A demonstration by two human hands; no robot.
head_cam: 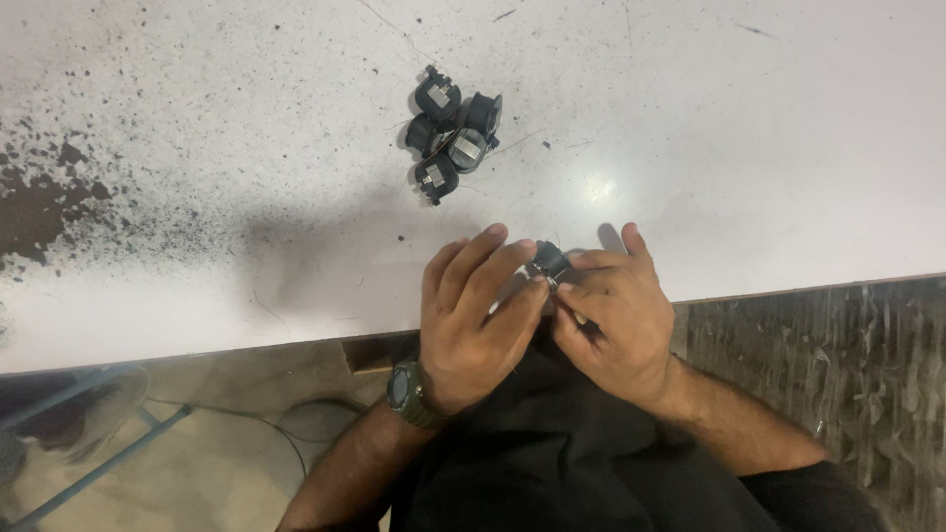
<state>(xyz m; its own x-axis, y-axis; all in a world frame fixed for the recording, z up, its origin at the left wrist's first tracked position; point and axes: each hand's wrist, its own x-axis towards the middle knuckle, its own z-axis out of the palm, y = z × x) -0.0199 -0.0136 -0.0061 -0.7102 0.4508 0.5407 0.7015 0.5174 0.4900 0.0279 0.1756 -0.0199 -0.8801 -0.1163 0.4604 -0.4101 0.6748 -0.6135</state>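
The small black part (548, 260) sits pinched between both hands right at the near edge of the white surface (246, 296), and that spot is the main risk as I judge it: the part hangs partly over the lip, so a slip of the fingertips would likely drop it into the person's dark lap or onto the floor below rather than back on the surface. It looks small and smooth-sided with a bit of metal on it, so a twist from either side could pop it loose. The left hand (473, 315), a dark green watch (404, 389) on its wrist, lies palm down with the fingers curled forward, its grip closed on the near side of the part. The right hand (611, 315) comes in from the other side, angled inward, thumb and forefinger tucked together on the part, the grip likewise closed; how firmly either one bites cannot be told. Farther out, well apart from the hands, a cluster of similar black parts (451, 133) with silvery faces rests on the surface, touching one another, and a careless sweep could scatter them.
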